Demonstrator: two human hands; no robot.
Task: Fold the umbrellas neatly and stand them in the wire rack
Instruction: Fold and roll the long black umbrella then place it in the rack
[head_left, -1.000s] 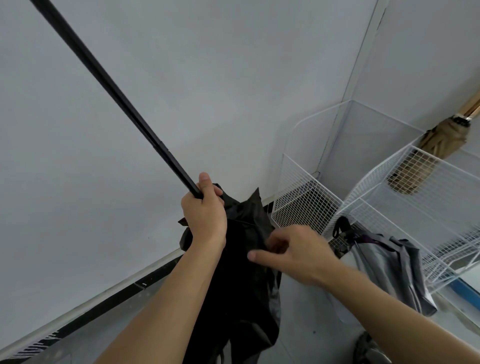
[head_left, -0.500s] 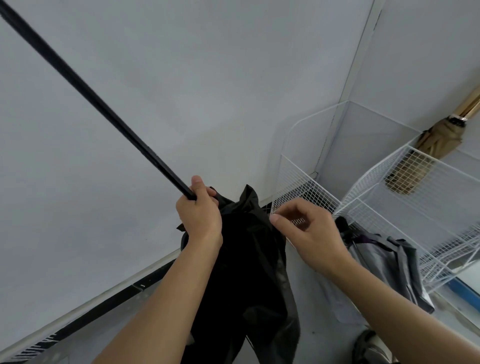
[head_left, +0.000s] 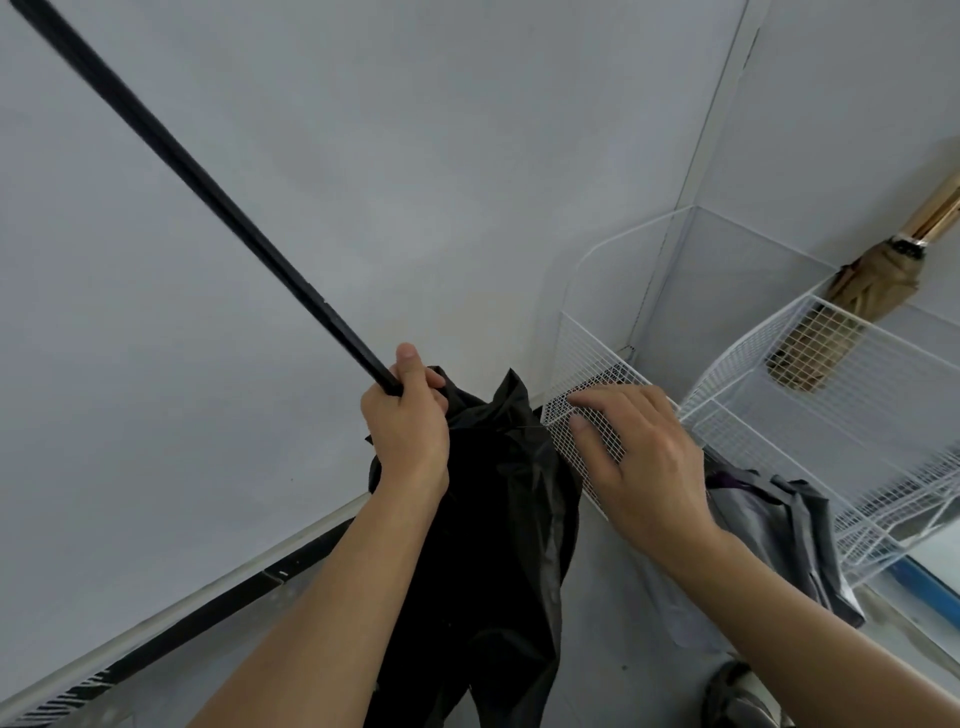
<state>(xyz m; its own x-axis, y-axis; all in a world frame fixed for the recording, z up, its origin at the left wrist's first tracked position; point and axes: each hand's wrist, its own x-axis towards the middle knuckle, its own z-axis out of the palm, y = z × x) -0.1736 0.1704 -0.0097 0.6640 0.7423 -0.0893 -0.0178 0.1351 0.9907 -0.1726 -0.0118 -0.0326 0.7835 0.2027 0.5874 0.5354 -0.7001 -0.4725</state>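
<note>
A black umbrella hangs in front of me, its loose canopy (head_left: 493, 519) drooping downward and its long shaft (head_left: 208, 192) slanting up to the left. My left hand (head_left: 408, 431) grips the shaft just where the canopy begins. To the right of the fabric, my right hand (head_left: 639, 462) hovers with fingers spread and relaxed, holding nothing that I can make out. Behind it the white wire rack (head_left: 779, 374) stands in the corner. A folded tan umbrella (head_left: 872, 286) stands in the rack's far side.
A grey umbrella (head_left: 769, 519) leans against the rack's near side, partly behind my right forearm. Grey walls meet in a corner just behind the rack. A dark baseboard (head_left: 208, 618) runs along the floor at left. A shoe (head_left: 737, 696) shows at the bottom right.
My right hand has let go of the canopy fold and moved right, its fingers uncurling and spreading in front of the rack. The left hand keeps its grip on the shaft.
</note>
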